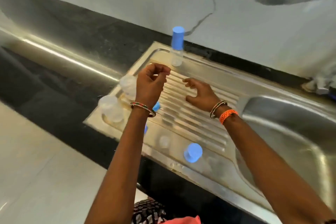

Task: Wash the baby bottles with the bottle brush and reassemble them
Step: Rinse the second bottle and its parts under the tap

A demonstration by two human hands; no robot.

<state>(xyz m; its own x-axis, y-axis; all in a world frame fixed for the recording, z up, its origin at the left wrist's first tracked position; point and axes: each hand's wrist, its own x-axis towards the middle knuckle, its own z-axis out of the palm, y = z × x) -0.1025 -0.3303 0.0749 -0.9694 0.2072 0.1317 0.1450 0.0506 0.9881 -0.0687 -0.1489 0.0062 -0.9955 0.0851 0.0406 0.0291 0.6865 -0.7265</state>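
Both hands are hovering empty over the drainboard (190, 118), left hand (151, 85) loosely curled, right hand (200, 92) spread, one capped bottle (177, 47) standing just beyond the left fingertips, another capped bottle (194, 154) behind the wrists; reassembly looks underway, next probably picking up loose parts.

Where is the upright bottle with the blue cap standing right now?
In the head view, the capped bottle stands at the far edge of the ribbed drainboard, just beyond the left hand.

Blue caps (178, 37) on clear bottles (176, 58); ribbed steel drainboard (190, 114); black bench (60, 71); orange-patterned wristband (228, 115); grey-veined white marble wall (236, 14).
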